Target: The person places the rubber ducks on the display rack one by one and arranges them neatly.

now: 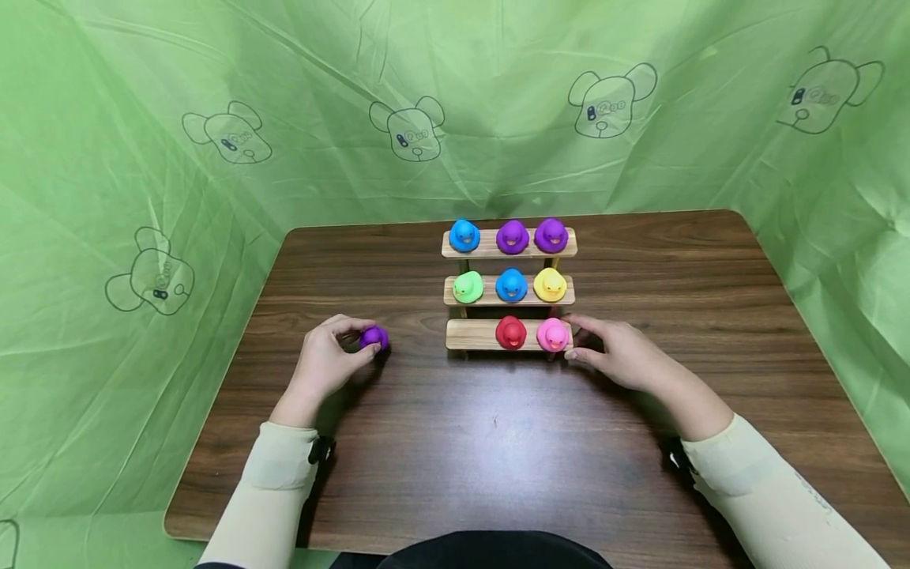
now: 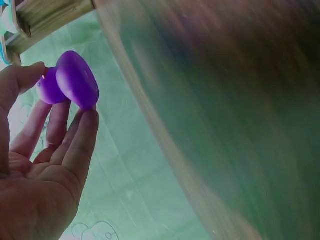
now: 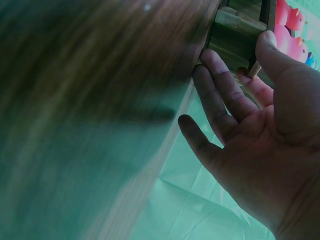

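Note:
My left hand [image 1: 330, 356] pinches a purple rubber duck [image 1: 373, 337] between thumb and fingertips, left of a three-tier wooden stand [image 1: 472, 336]. In the left wrist view the duck [image 2: 77, 80] is tilted, its flat base turned toward the camera. At the stand's right end, my right hand [image 1: 618, 352] holds the bottom shelf's corner, thumb at the front and index finger behind. The right wrist view shows the thumb against the shelf edge [image 3: 270, 20] and the other fingers spread below. Beside that hand sits a pink duck [image 1: 553, 335], with a red duck [image 1: 511, 333] to its left.
On the middle shelf stand a green duck [image 1: 468, 287], a blue duck [image 1: 511, 285] and a yellow duck [image 1: 550, 284]. The top shelf carries another blue duck [image 1: 464, 235] and two purple ducks [image 1: 513, 237]. Green cloth [image 1: 498, 174] surrounds the brown wooden table [image 1: 441, 450].

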`<action>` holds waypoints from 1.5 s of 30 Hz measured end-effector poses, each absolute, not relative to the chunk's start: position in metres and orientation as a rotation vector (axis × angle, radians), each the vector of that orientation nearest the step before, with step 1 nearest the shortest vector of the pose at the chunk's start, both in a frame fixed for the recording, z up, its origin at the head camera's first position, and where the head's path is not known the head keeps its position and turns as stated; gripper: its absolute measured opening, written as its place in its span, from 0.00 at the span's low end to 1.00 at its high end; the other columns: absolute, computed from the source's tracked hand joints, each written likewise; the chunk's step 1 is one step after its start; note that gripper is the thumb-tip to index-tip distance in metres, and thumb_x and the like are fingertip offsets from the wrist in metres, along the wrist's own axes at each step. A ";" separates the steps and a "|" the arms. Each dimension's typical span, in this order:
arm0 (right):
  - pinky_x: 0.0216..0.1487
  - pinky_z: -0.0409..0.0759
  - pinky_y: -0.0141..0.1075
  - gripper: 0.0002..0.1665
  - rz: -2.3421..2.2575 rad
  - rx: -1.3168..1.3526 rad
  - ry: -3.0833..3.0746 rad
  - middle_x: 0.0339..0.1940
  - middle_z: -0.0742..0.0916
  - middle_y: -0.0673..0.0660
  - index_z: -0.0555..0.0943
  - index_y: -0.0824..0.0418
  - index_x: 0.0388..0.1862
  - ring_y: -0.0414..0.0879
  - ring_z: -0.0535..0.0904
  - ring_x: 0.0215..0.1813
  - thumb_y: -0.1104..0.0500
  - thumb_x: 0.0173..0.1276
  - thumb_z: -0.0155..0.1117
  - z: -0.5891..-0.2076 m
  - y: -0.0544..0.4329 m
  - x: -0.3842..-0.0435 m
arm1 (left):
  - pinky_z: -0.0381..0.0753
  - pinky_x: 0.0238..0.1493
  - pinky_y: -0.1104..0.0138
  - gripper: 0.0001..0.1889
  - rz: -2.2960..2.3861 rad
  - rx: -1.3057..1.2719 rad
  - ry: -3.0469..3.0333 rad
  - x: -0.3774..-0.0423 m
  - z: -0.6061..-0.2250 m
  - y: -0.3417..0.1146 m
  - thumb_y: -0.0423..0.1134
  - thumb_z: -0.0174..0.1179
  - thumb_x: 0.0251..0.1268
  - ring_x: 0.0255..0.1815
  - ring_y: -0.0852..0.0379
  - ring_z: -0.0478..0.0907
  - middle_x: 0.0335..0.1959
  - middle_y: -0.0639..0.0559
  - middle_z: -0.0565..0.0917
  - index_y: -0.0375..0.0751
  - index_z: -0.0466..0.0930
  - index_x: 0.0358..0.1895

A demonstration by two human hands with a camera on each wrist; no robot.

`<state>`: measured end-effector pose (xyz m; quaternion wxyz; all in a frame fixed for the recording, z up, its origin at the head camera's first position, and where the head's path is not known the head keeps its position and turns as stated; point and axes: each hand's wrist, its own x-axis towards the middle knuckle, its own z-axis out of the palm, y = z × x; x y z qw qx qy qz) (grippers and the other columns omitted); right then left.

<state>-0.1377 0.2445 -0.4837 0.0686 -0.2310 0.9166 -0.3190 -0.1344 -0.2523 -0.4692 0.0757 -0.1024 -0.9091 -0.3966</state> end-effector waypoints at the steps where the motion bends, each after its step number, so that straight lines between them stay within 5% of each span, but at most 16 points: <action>1: 0.56 0.82 0.55 0.36 -0.960 -0.698 2.760 0.41 0.91 0.49 0.75 0.60 0.74 0.50 0.88 0.48 0.53 0.71 0.74 -0.483 0.244 -0.138 | 0.88 0.51 0.58 0.16 -1.214 -0.308 -2.722 -0.134 -0.469 -0.251 0.30 0.80 0.54 0.46 0.52 0.88 0.42 0.51 0.88 0.40 0.91 0.47; 20: 0.55 0.83 0.56 0.34 -0.967 -0.716 2.781 0.40 0.91 0.49 0.75 0.61 0.73 0.50 0.88 0.48 0.53 0.72 0.74 -0.481 0.243 -0.136 | 0.87 0.54 0.55 0.18 -1.448 -0.486 -2.556 -0.134 -0.462 -0.212 0.23 0.76 0.55 0.50 0.51 0.86 0.45 0.50 0.88 0.38 0.90 0.49; 45: 0.55 0.83 0.55 0.35 -0.968 -0.711 2.760 0.41 0.91 0.50 0.75 0.60 0.74 0.49 0.87 0.47 0.52 0.73 0.73 -0.484 0.244 -0.138 | 0.84 0.58 0.58 0.18 -1.362 -0.756 -2.517 -0.141 -0.458 -0.147 0.32 0.78 0.55 0.52 0.59 0.84 0.46 0.58 0.88 0.45 0.91 0.50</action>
